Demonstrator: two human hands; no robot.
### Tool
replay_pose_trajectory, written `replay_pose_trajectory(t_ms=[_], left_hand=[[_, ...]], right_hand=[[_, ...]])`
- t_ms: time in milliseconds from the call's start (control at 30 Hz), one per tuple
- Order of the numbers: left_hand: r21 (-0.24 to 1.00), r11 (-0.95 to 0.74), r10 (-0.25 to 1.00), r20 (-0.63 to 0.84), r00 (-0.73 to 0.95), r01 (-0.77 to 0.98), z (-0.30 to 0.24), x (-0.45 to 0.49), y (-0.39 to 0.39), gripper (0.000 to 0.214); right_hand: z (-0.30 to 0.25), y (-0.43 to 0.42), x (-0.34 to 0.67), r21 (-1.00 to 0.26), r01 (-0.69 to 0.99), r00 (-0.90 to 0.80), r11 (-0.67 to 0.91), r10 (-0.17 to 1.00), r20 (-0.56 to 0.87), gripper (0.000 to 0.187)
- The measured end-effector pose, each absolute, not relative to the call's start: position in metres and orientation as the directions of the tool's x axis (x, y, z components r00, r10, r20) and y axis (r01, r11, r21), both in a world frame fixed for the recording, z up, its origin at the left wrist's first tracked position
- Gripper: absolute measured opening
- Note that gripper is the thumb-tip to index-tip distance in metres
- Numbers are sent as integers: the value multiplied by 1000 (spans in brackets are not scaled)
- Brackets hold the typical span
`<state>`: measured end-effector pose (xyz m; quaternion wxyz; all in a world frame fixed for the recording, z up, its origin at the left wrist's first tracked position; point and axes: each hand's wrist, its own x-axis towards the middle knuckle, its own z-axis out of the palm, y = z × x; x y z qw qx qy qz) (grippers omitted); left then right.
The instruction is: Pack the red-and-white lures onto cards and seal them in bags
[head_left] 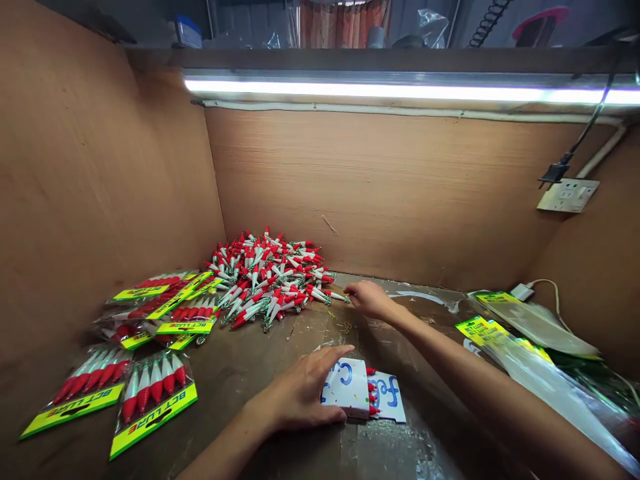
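My left hand (305,387) grips a small white cardboard box (346,390) with blue handwriting, thumb along its near side and fingers on the far side. Several red lure tips (371,393) stick out of the box's right end, over a white card flap (393,398) with more blue writing. Farther back, my right hand (369,299) has its fingers closed at the tail end of a red-and-white fishing lure (325,295). That lure lies at the right edge of a big heap of similar lures (270,277); the fingertips partly hide the contact.
Bagged lures with yellow header cards (154,417) lie at the left. Flat clear bags (520,360) with yellow headers are at the right, near a white cable (555,293). Wooden panels (350,193) enclose the table (280,353). A black plug (554,175) hangs by the socket (569,195).
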<state>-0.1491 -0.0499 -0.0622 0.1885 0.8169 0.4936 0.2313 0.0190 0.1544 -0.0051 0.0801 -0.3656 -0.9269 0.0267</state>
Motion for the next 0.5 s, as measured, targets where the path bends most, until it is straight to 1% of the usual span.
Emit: replay_pose_trajectory(t_ms=[100,200,267,367,400,500], left_hand=[[527,-432,899,181,399,732,-66,-151,-50,104],[527,-434,898,183,401,731,-64,-150,-49,106],[540,-452,890,216,402,710,-60,-147,-48,105],[562,-494,869,303,391,664,-53,-141,-47,97],[562,-501,865,327,380,658,-52,-139,-46,94],[545,-502,863,368,346,672,-52,-137,-45,92]], right_hand=[[-14,168,-24,-88,701,-699,708,706,114,25],[-23,174,-44,-86,718,-682,691,722,117,32],[-27,176,-47,-88,729,-666,678,734,132,34],[-26,180,-39,-103,747,-636,657,751,176,33],[-23,181,-34,-114,751,-625,651,755,200,36],[-8,180,-11,-160,744,-591,649,750,297,61]])
